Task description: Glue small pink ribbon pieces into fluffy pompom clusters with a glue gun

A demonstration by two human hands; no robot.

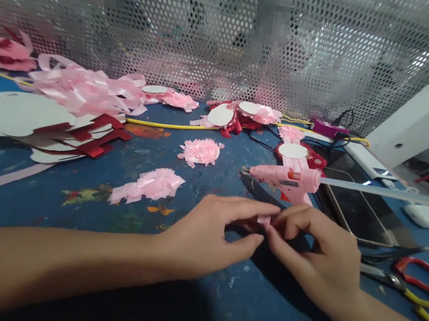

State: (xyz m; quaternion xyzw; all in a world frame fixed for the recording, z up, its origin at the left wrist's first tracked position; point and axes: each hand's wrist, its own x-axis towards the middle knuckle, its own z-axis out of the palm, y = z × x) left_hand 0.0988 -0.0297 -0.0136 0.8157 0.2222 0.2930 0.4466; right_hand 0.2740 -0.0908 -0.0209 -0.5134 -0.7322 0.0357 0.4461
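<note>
A small piece of pink ribbon (264, 220) is between the fingertips of both hands, low over the blue table. My left hand (211, 230) is curled round its left side, index finger above and thumb below. From the other side, my right hand (318, 247) pinches the piece between thumb and fingers. Their exact contact is partly hidden by the fingers. Just behind the hands lies a pink hot glue gun (285, 177), a long glue stick (388, 194) out of its back. A pink ribbon cluster (151, 186) and a rounder ribbon rosette (200, 152) lie left of it.
White and red cut-outs (21, 122) are stacked at left beside a heap of pink ribbon (88, 86). Ribbon pieces with white discs (221, 115) line the back, near a perforated metal screen (211, 30). Scissors (394, 281), a dark phone or tablet (358, 199) and an earbud case (424, 215) are at right.
</note>
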